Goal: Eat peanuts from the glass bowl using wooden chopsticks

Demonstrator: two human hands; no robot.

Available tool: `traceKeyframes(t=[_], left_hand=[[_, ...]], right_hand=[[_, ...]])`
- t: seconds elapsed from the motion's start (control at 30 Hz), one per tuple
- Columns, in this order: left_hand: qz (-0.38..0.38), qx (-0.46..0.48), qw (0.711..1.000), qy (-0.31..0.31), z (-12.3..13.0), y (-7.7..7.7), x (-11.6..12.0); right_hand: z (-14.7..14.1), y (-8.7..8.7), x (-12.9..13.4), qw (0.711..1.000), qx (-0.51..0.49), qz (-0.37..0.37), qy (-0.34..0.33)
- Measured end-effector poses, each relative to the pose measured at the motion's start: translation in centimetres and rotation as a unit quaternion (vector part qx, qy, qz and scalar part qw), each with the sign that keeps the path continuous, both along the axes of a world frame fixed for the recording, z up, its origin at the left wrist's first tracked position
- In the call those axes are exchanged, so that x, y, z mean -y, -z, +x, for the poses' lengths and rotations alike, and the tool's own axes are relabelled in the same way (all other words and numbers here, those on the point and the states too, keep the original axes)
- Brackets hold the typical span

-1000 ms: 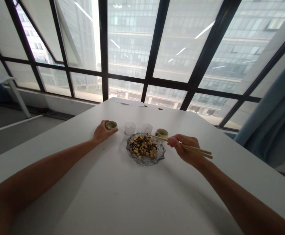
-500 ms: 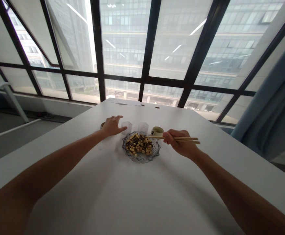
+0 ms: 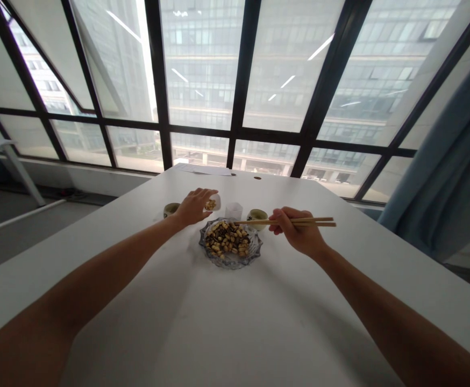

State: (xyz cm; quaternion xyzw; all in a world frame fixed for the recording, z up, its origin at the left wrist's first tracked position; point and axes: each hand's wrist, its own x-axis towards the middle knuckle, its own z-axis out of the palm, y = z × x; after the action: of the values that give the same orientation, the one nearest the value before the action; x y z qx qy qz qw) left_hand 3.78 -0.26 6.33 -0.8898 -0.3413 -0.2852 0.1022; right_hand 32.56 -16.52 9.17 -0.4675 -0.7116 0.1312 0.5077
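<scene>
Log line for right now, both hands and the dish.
left hand: holding tilted cup, yellowish bits inside | right hand: holding chopsticks, tips near dish | dish: nuts and dark seeds

Before dish (image 3: 255, 248): open table (image 3: 219, 328).
Behind dish: plastic cup (image 3: 234, 210) blocks.
Behind-right of dish: chopsticks (image 3: 261, 222), green cup (image 3: 257, 214) block.
Behind-left of dish: left hand (image 3: 195, 207), tilted cup (image 3: 218, 200) block.
</scene>
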Motion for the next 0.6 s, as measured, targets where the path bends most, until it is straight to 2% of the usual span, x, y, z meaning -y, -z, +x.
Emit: traceKeyframes(t=[0.17,0.27,0.37,0.47,0.53,0.6], left_hand=[[0.010,0.005,1.000,0.013,0.2,-0.1,0.7],[-0.004,-0.003,1.000,-0.015,0.6,0.0,0.6],[-0.082,-0.011,0.992,-0.099,0.9,-0.1,-0.3],[-0.213,-0.037,0.962,-0.167,1.0,-0.8,-1.9],[-0.265,-0.054,0.947,-0.175,1.6,-1.5,-2.9],[-0.252,-0.056,0.954,-0.152,3.0,-2.2,-3.3]], right_hand=[[-0.2,0.0,0.2,1.000,0.000,0.006,0.005],[-0.2,-0.4,0.3,0.999,0.022,0.023,0.023],[-0.1,-1.1,0.6,0.997,0.043,0.039,0.053],[0.2,-2.1,0.8,0.996,0.041,0.036,0.073],[0.7,-2.8,0.9,0.996,0.034,0.024,0.080],[1.2,-3.3,0.9,0.996,0.020,0.010,0.083]])
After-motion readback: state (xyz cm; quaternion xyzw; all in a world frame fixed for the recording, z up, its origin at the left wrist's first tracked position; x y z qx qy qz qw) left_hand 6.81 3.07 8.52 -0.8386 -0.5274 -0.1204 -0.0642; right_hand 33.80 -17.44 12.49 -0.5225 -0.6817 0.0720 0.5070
